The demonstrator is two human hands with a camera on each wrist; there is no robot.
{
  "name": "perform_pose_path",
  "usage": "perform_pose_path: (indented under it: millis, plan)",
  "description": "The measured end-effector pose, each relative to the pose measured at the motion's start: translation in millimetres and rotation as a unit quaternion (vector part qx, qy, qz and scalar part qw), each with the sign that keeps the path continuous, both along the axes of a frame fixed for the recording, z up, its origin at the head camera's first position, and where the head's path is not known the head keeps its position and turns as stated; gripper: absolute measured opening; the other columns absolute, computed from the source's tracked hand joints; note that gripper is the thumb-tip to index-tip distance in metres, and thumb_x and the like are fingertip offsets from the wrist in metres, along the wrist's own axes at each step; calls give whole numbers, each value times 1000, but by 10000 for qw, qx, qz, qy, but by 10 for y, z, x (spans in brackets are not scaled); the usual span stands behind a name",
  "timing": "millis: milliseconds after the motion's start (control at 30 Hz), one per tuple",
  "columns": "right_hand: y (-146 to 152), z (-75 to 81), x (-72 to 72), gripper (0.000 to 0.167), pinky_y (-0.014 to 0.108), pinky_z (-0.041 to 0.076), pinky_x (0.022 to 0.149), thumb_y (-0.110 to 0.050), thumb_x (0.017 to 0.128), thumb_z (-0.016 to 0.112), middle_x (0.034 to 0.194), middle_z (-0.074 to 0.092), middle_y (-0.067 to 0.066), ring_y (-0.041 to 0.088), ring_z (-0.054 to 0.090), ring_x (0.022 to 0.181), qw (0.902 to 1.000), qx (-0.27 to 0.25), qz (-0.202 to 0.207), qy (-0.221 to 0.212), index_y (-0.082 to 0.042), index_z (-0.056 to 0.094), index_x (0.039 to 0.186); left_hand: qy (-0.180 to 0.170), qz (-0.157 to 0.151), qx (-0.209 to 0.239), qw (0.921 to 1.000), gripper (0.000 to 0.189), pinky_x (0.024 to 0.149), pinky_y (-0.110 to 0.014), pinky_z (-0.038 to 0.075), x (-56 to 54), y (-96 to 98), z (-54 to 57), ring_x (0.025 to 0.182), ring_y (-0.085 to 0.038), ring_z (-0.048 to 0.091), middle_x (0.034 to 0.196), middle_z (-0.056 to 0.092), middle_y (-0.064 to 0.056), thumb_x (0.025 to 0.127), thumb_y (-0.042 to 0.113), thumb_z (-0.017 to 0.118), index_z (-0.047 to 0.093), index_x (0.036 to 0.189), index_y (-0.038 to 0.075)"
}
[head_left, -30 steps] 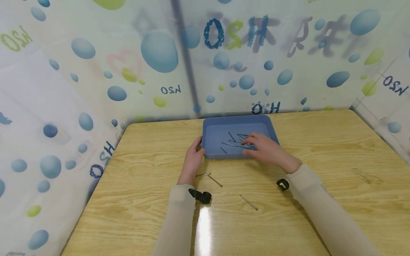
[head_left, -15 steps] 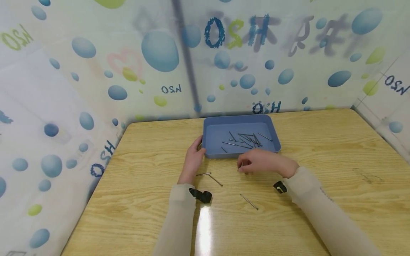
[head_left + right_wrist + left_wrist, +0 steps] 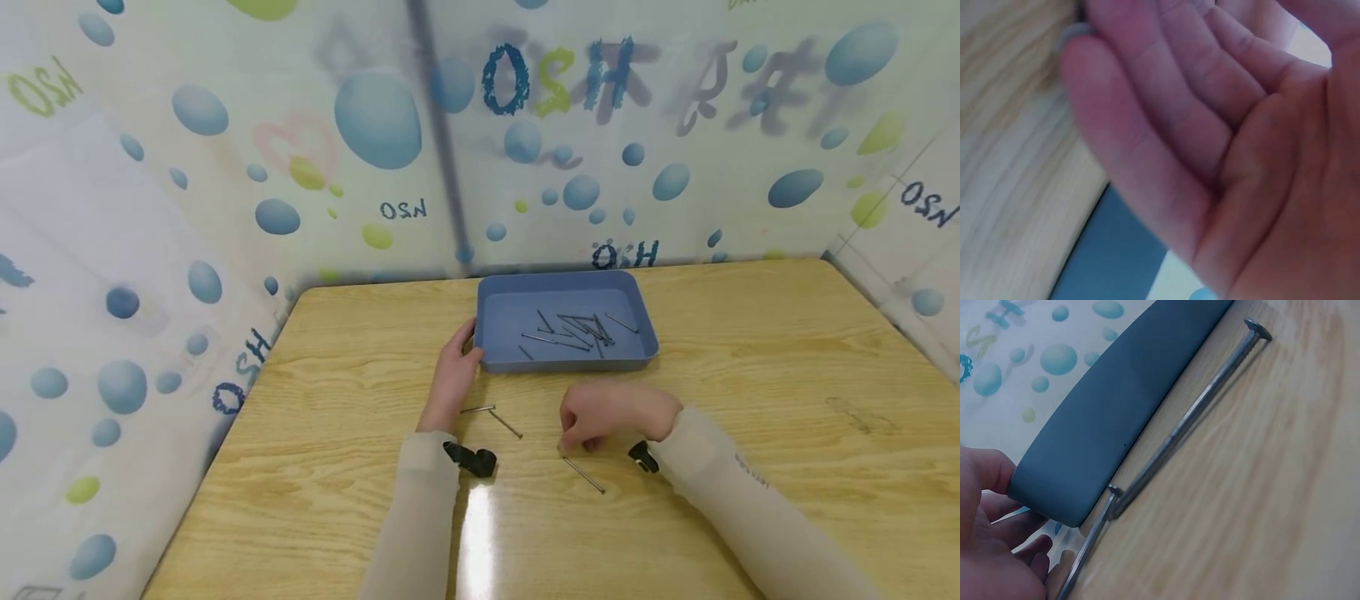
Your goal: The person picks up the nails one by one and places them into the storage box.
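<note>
A shallow blue tray (image 3: 555, 365) holds several loose metal nails (image 3: 542, 338). My left hand (image 3: 454, 371) grips its near left corner; in the left wrist view the thumb lies against the wall (image 3: 1091, 431) and fingers curve round the end. My right hand (image 3: 611, 410) is low over the table in front of the tray, fingertips (image 3: 564, 443) right at the upper end of a single nail (image 3: 583, 474). From the right wrist, its fingers (image 3: 1141, 119) look loosely bent side by side, and that nail is out of sight there.
Two nails, one lying crosswise (image 3: 477, 408) and one slanted (image 3: 506, 423), touch near my left wrist. The wooden table (image 3: 360, 358) meets a patterned wall sheet (image 3: 360, 167) behind the tray. Both cuffs carry black camera mounts.
My right hand has come from over the nails inside the tray, across its front wall, down to the nail on the table. My left hand and the tray have stayed put.
</note>
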State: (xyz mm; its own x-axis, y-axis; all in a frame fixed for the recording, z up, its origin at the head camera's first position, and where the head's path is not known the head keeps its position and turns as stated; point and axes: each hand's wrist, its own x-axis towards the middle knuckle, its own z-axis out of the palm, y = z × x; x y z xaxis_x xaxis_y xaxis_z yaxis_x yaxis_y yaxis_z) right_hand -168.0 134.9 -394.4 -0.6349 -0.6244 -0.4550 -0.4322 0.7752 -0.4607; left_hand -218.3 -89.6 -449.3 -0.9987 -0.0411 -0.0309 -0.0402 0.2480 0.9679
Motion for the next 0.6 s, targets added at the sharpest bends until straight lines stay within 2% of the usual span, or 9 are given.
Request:
perform_pose_path:
  millis: [233, 433, 600]
  plan:
    - [-95, 50, 188, 35, 25, 41, 50, -39, 73, 68, 42, 52, -5, 9, 47, 41, 9964, 510, 282, 611, -15, 60, 49, 37, 14, 19, 10000, 54, 100, -33, 27, -4, -7, -26, 128, -8, 25, 138, 34, 10, 87, 9, 43, 35, 139, 19]
    - [-173, 69, 279, 30, 25, 36, 49, -25, 74, 67, 39, 41, -11, 7, 42, 43, 9894, 820, 565, 1053, -17, 56, 47, 51, 4, 14, 10000, 54, 100, -33, 27, -6, -4, -27, 128, -9, 26, 138, 35, 10, 86, 8, 43, 35, 139, 19]
    - [-216, 72, 329, 32, 25, 26, 45, -13, 70, 60, 41, 32, -11, 6, 33, 44, 9826, 861, 759, 1463, -20, 45, 43, 49, 8, -19, 10000, 54, 100, -33, 27, 2, -7, -12, 128, -8, 26, 138, 34, 9, 87, 8, 43, 35, 139, 19]
